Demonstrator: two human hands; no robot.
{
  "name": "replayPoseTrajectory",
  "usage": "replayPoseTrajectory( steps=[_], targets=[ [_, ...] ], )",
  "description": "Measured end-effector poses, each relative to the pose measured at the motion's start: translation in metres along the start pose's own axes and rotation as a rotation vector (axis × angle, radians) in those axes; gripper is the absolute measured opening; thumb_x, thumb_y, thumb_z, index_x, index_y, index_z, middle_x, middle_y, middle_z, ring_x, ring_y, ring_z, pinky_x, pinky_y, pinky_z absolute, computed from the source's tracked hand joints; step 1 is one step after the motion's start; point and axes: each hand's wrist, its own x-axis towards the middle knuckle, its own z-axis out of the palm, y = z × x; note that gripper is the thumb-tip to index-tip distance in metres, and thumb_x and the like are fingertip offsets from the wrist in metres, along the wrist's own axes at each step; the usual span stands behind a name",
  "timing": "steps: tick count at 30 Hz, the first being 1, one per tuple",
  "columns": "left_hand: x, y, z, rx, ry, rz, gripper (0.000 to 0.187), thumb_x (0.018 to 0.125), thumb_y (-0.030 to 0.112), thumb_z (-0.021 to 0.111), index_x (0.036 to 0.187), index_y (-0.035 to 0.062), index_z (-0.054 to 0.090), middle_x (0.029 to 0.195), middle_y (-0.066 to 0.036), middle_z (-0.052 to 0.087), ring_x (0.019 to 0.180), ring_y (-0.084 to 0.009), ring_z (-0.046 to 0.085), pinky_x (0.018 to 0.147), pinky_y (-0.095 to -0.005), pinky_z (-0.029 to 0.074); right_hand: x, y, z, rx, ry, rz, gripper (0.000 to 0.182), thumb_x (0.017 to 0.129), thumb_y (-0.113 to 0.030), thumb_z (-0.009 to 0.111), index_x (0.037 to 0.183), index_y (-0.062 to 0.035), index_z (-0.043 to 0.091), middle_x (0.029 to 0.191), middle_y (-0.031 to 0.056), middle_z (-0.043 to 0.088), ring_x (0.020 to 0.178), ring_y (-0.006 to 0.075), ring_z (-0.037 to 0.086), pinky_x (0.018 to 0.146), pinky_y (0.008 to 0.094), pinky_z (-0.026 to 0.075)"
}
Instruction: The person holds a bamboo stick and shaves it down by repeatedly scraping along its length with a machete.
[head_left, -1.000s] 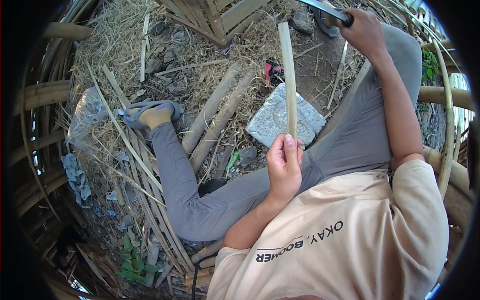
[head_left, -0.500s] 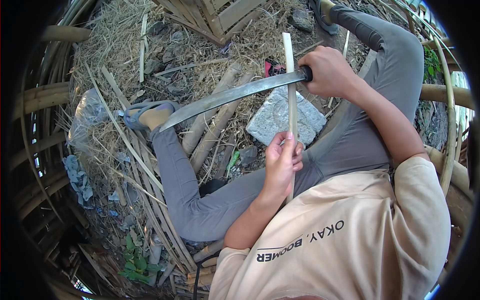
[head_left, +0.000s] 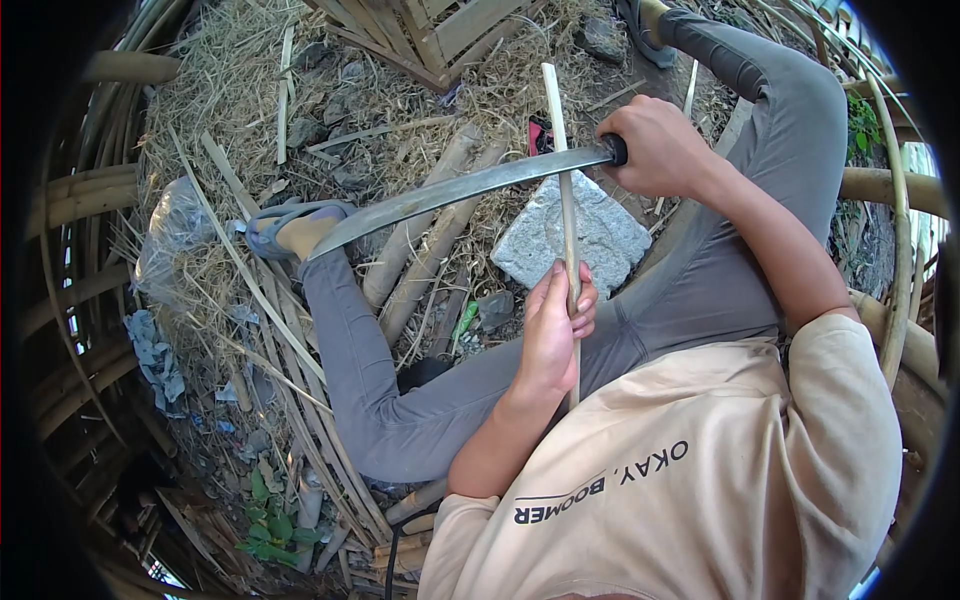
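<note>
Head view, looking down at a seated person in grey trousers and a beige printed shirt: the left hand (head_left: pixel 553 330) is wrapped shut around one thin pale bamboo strip (head_left: pixel 563 190), gripping its lower part so the strip stands nearly upright in front of the lap, over a flat grey stone block (head_left: pixel 610 235). The right hand (head_left: pixel 655 147) is clenched around the dark handle of one long curved steel blade (head_left: pixel 455 190), which lies crosswise and meets the strip about a third of the way down from its top end, the tip reaching out toward the sandalled left foot (head_left: pixel 300 228). The strip looks light, stiff along its length yet springy and apt to split lengthwise, with edges that may be sharp, so a firm hold low down, well clear of the blade, seems the sound place to take it. The blade looks heavier and rigid, best held only by its handle. Counted: one strip in hand, one blade, one stone block, two thick pale bamboo poles (head_left: pixel 430 225) lying side by side on the straw-strewn ground, and one slatted bamboo crate (head_left: pixel 440 35) at the top.
</note>
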Motion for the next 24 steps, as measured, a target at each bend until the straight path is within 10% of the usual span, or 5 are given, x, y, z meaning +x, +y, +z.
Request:
replayPoseTrajectory(
  steps=[18,24],
  targets=[
    [-0.012,-0.009,0.012,0.086,0.151,0.119,0.029,0.108,0.029,0.03,0.098,0.0102,0.05,0.064,0.007,0.035,0.051,-0.001,0.025,0.045,-0.0182,0.022,0.014,0.007,-0.007,-0.166,-0.026,0.194,0.034,0.063,-0.017,0.069,0.094,-0.0054,0.075,0.084,0.0214,0.068,0.087,0.0365,0.065,0.082,0.0439,0.052],
    [-0.03,-0.005,0.017,0.092,0.076,0.128,0.028,0.108,0.028,0.031,0.098,0.0094,0.05,0.064,0.006,0.035,0.05,-0.0017,0.025,0.044,-0.0189,0.021,0.026,0.074,-0.039,-0.265,0.443,0.3,0.025,0.079,-0.023,0.069,0.093,-0.0022,0.073,0.074,0.0208,0.066,0.072,0.0371,0.066,0.071,0.043,0.053]
  ],
)
